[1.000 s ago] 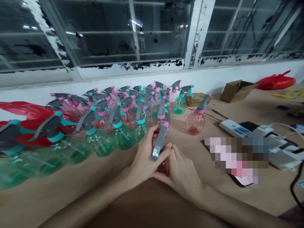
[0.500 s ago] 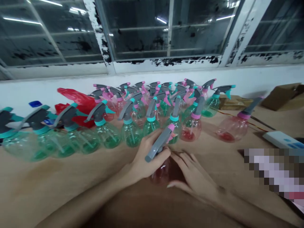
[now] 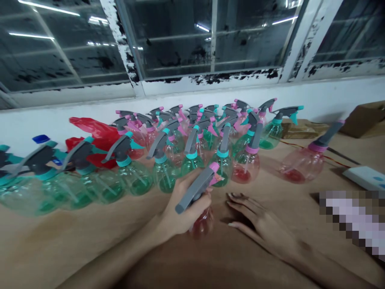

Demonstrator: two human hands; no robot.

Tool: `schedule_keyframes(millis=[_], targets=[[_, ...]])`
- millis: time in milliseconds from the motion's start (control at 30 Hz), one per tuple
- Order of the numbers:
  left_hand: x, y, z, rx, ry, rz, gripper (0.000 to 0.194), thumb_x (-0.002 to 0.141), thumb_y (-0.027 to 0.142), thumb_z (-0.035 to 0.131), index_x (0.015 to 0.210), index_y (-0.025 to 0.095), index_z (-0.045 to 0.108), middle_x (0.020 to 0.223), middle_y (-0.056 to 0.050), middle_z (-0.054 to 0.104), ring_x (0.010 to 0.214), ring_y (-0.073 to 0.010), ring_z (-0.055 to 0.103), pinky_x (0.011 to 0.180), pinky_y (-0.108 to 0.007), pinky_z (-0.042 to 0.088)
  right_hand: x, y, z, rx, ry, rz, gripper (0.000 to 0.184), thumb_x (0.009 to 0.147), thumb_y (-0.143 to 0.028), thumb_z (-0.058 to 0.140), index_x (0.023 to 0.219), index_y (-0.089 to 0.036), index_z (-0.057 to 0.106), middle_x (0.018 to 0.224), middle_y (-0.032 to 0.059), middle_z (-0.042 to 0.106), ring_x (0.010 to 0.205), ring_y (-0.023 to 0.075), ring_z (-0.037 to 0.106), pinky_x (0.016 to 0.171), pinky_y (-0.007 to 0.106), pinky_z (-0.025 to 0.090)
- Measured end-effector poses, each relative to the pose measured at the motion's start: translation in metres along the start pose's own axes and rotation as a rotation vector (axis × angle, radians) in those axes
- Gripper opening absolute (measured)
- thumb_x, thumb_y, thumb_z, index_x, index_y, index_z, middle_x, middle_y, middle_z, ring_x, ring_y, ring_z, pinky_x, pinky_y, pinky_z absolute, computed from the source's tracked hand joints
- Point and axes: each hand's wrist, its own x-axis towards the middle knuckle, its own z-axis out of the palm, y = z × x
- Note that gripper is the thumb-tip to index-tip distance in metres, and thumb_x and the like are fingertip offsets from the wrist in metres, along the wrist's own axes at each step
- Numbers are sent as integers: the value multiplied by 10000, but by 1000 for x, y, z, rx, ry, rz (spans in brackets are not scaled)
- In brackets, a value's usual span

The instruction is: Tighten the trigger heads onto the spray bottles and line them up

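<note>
My left hand (image 3: 188, 200) is wrapped round the neck of a pink spray bottle (image 3: 202, 225) with a grey and pink trigger head. The bottle stands close to me, and its collar is hidden by the fingers. To the right, my right hand (image 3: 264, 224) hovers over or rests on the table, fingers stretched and apart, holding nothing. Just beyond the left hand is a row of green spray bottles (image 3: 167, 178) with turquoise collars. A pink spray bottle (image 3: 245, 168) ends that row, and another pink spray bottle (image 3: 300, 166) stands apart at the right.
More spray bottles crowd behind the front row, below the window wall. A red plastic bag (image 3: 96, 136) lies behind them at the left. At the right are a cardboard box (image 3: 365, 118), a flat brown packet (image 3: 305, 129), a white power strip (image 3: 365, 178) and a pixelated flat item (image 3: 355, 220).
My right hand has let go of the pink spray bottle and drawn away to the right, its fingers opening. My left hand keeps its hold. The view has swung left.
</note>
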Motion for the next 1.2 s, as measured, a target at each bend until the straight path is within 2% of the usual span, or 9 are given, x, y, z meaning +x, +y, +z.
schedule_keyframes(millis=[133,300,433,567,700,900,1100,1200], targets=[[-2,3,2,0,62,-3,135,727,151,469,770,207,584,667,10,572,564,-129,524,495,-253,412,0,2,-2,16,-29,2,457,864,-364,510,1288,-199,475,1272,67,562,1182,223,501,974,424,447],[3,4,-1,-24,-4,14,96,718,170,483,740,201,572,668,10,562,593,-135,529,552,-270,436,-1,6,-1,19,-71,-2,457,881,-356,485,1306,-192,448,1302,50,534,1217,204,463,1000,413,421],[5,3,-4,-33,-30,44,94,710,156,479,747,204,552,692,17,551,570,-124,514,522,-255,419,-3,7,-1,22,-67,1,464,876,-361,492,1306,-195,447,1307,46,528,1217,206,463,996,416,426],[4,4,-4,-10,-29,30,80,720,161,469,719,211,532,650,21,521,560,-130,499,512,-253,408,-6,8,0,23,-79,18,512,857,-389,516,1327,-213,418,1327,39,506,1224,213,453,997,427,422],[5,5,-4,-27,-25,83,100,706,127,477,650,209,466,627,34,485,533,-115,474,520,-246,396,-8,9,1,42,-70,23,512,857,-383,519,1333,-233,408,1332,31,500,1231,217,444,1005,433,412],[6,4,-6,0,-66,114,151,734,141,445,808,205,560,684,10,530,580,-139,519,570,-277,428,-8,8,-2,44,-71,16,543,850,-384,530,1352,-249,373,1341,26,489,1230,220,445,1000,438,417],[8,2,-5,18,-36,145,140,712,144,446,784,224,537,682,15,524,595,-140,511,562,-277,426,-8,10,-1,35,-68,7,516,857,-382,521,1334,-228,403,1342,36,489,1233,216,442,1003,439,414],[9,3,-3,47,-5,89,89,712,158,459,735,223,515,658,16,523,639,-150,536,576,-275,440,-9,10,-1,25,-80,9,513,860,-389,514,1333,-223,405,1345,38,486,1237,215,437,1009,446,406]])
